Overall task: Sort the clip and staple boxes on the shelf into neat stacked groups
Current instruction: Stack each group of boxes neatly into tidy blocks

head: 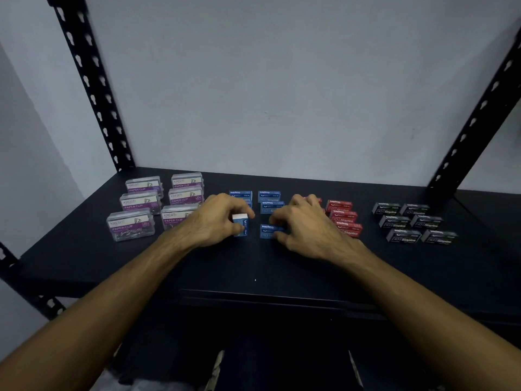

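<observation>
On the black shelf my left hand grips a blue staple box, turned end-on to me with its white end up. My right hand pinches another blue staple box lying flat near the shelf's middle. More blue staple boxes sit behind the hands in two short columns. Clear paper clip boxes with purple labels stand in two columns at the left. Red staple boxes lie right of my right hand, partly hidden by it. Black staple boxes form two columns at the far right.
Black perforated uprights rise at the shelf's back left and back right. A pale wall closes the back. The shelf's front edge runs below my forearms.
</observation>
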